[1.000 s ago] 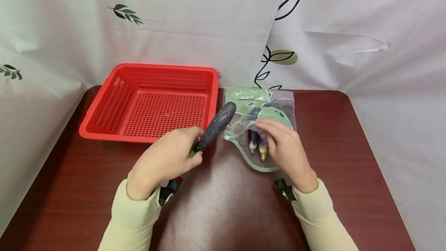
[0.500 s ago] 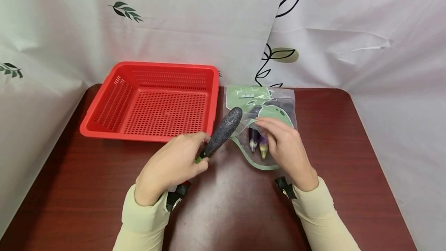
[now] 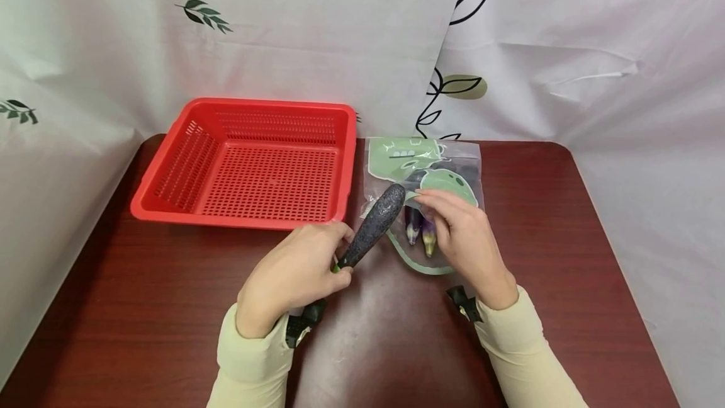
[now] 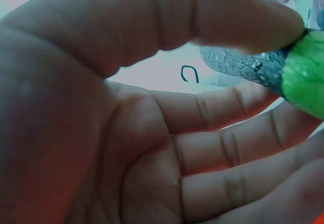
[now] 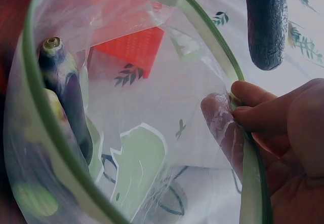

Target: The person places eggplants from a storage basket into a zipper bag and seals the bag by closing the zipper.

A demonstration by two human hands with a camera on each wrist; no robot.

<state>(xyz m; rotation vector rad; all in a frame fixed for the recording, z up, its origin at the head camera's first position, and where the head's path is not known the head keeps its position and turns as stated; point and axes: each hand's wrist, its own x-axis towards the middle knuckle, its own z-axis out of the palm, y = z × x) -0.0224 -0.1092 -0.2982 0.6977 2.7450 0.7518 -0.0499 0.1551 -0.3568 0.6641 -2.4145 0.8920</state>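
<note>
My left hand pinches the green end of a dark, bumpy, cucumber-shaped vegetable between thumb and fingers. Bright green shows at that end in the left wrist view. The vegetable slants up to the right, its rounded tip over the bag's left part in the head view. With thumb and fingertips, my right hand grips the rim of a clear zip bag printed with green shapes. The bag's mouth gapes in the right wrist view, and eggplants lie inside. The same vegetable hangs outside the rim there.
A red perforated plastic basket stands at the back left, with bare mesh at its bottom. Both it and the bag rest on a dark red wooden table. A white curtain with leaf prints hangs behind the table.
My left hand has moved right and slightly nearer me, bringing the vegetable's tip over the bag's left edge and up to my right fingertips. My right hand still holds the bag's rim.
</note>
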